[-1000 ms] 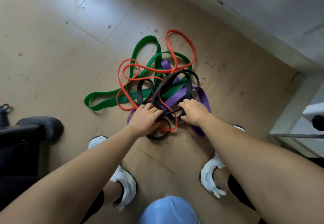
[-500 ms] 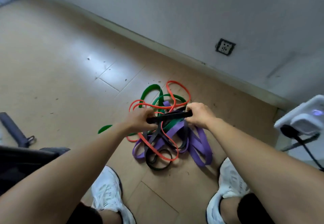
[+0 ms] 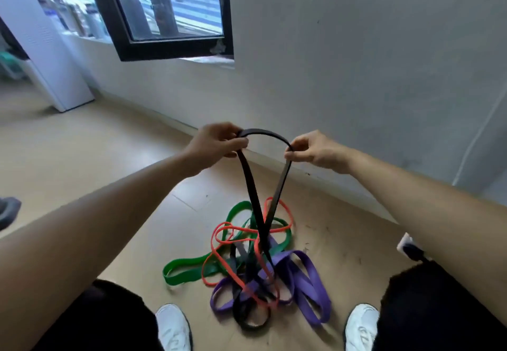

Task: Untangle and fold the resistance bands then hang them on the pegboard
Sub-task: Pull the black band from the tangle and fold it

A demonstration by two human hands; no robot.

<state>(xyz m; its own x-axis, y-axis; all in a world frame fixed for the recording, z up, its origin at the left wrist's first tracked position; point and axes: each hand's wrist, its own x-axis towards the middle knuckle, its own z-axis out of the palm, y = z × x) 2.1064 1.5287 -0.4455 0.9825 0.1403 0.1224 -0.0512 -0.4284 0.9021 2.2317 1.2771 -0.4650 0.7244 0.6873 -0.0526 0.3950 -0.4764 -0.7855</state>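
We lift black band (image 3: 270, 133) as arch between both hands. Left hand (image 3: 216, 144) curls round one end; right hand (image 3: 315, 150) pinches other end between thumb and fingers. Two black strands hang down, cross, and run into tangle on floor (image 3: 109, 158). Tangle holds green band (image 3: 189, 268), red band (image 3: 282, 210) and purple band (image 3: 310, 276), interlaced, just ahead of our white shoes (image 3: 172, 326), near wall (image 3: 356, 76).

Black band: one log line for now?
left hand grips black band | right hand pinches it | bottom tangled in pile
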